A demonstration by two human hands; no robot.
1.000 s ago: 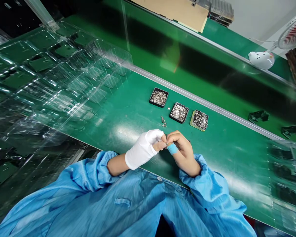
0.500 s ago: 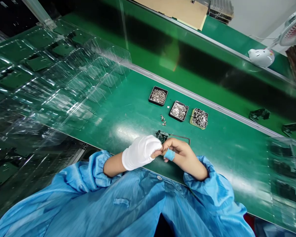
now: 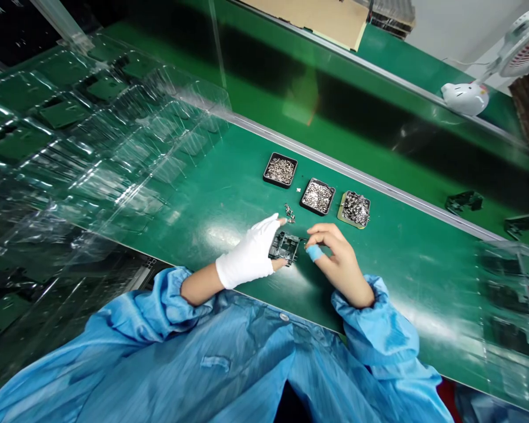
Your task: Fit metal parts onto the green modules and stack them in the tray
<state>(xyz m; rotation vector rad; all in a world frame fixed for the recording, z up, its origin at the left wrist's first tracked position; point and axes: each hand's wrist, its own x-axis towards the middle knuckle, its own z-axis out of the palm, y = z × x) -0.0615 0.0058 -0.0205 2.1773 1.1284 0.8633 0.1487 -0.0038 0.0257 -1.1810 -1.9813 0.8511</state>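
Observation:
My left hand (image 3: 251, 252), in a white glove with bare fingertips, grips a small dark block-like assembly (image 3: 284, 247) by its left side and near edge. The assembly rests on or just above the green bench top. Just to its right is my right hand (image 3: 332, 252), bare with blue tape around one digit. Its thumb and fingers are curled together at the assembly's right edge, and whatever they hold is too small to make out. A few loose metal pieces (image 3: 290, 212) lie beyond the left fingertips.
Three small trays of shiny metal parts, a left one (image 3: 280, 170), a middle one (image 3: 318, 196) and a right one (image 3: 354, 209), stand farther back. Clear plastic trays (image 3: 127, 135) are stacked at left; another clear tray (image 3: 511, 294) sits right. A white fan (image 3: 467, 98) stands on the upper shelf.
My hands have moved apart from their fingertip contact. The left one has opened around the dark assembly and taken hold of it; the right one has shifted slightly right. The thin bent rod no longer shows.

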